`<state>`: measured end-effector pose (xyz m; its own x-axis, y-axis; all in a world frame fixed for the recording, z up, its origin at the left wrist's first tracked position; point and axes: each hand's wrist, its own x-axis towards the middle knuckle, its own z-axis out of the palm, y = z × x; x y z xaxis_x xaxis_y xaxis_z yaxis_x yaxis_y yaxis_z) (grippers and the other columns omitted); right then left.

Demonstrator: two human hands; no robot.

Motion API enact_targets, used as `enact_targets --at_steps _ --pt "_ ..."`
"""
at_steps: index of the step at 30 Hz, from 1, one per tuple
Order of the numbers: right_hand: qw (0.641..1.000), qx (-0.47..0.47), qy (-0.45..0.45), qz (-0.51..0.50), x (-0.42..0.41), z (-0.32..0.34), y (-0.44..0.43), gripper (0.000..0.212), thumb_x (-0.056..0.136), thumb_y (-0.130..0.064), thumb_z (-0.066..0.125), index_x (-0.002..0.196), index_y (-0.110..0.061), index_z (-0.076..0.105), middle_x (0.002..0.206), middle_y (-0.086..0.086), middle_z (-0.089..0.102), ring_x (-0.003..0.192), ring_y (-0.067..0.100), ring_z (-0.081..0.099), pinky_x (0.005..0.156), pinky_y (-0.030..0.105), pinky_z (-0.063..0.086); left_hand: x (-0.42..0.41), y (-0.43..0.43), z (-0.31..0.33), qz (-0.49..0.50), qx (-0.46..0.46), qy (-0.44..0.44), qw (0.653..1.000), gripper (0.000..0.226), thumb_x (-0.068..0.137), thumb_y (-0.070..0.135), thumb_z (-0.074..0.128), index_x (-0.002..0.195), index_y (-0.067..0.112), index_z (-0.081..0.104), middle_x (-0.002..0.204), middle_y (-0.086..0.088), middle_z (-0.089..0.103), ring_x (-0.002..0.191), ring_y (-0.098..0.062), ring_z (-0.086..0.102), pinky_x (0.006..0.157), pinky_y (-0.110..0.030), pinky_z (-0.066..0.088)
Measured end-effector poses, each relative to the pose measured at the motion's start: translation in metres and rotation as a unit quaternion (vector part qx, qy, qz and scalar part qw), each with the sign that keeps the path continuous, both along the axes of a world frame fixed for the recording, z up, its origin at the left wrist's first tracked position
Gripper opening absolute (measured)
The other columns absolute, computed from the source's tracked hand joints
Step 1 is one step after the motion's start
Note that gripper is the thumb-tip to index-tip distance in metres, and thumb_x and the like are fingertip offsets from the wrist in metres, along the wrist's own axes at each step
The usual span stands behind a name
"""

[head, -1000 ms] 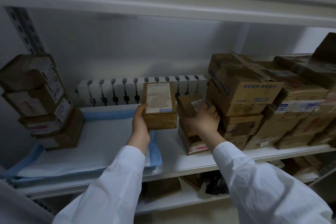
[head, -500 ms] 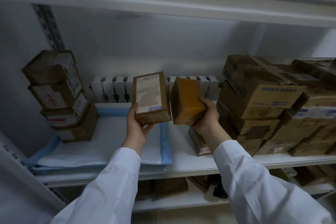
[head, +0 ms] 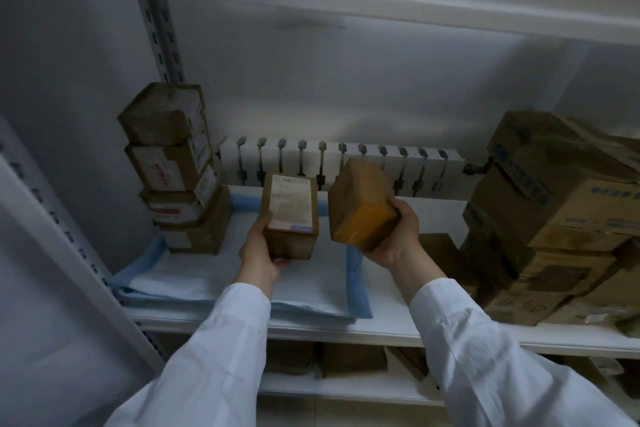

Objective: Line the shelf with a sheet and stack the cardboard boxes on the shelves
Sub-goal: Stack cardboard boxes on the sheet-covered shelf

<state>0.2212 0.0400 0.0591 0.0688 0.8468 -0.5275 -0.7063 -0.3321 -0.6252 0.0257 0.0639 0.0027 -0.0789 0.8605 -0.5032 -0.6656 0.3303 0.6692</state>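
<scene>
Fingers of your left hand (head: 259,255) clamp the labelled box (head: 290,218) above the blue sheet (head: 201,276); those of your right hand (head: 398,239) clamp the plain box (head: 360,204) above its right edge.

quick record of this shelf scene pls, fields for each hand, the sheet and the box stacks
left hand: holds labelled box above the sheet
right hand: holds plain box, tilted
sheet: white, blue-edged, on the left part of the shelf
left stack: four boxes, standing on the sheet's far left
right pile: boxes on bare shelf
</scene>
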Motion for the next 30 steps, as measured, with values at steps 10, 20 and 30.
enact_targets --at_steps 10,20,30 --pt "0.999 -0.016 -0.010 0.027 -0.034 -0.004 0.022 0.041 0.089 -0.047 0.048 0.122 -0.024 0.042 0.102 0.012 0.058 0.092 0.032 0.056 0.070 0.041 0.047 -0.051 0.055 -0.072 0.099 -0.050 0.013 0.994 0.111 0.029 0.061 0.088 0.128 0.026 0.054 0.122 -0.008 0.065 0.106 -0.034 0.062 0.090 -0.062 0.046" --pt "0.999 -0.013 -0.002 0.041 -0.062 -0.010 0.045 0.055 0.084 -0.048 0.055 0.133 -0.028 0.038 0.121 0.012 0.056 0.106 0.034 0.055 0.075 0.042 0.049 -0.071 0.067 -0.080 0.117 -0.062 0.032 0.991 0.116 0.023 0.073 0.081 0.126 0.026 0.057 0.124 -0.003 0.064 0.109 -0.029 0.060 0.104 -0.046 0.041" --pt "0.997 0.001 -0.024 0.078 -0.086 -0.007 0.051 0.055 0.084 -0.039 0.060 0.134 -0.025 0.042 0.123 0.010 0.056 0.110 0.033 0.055 0.077 0.041 0.049 -0.070 0.057 -0.053 0.127 -0.088 0.040 0.987 0.081 0.063 0.056 0.077 0.128 0.013 0.054 0.125 -0.008 0.061 0.110 -0.032 0.059 0.100 -0.047 0.046"
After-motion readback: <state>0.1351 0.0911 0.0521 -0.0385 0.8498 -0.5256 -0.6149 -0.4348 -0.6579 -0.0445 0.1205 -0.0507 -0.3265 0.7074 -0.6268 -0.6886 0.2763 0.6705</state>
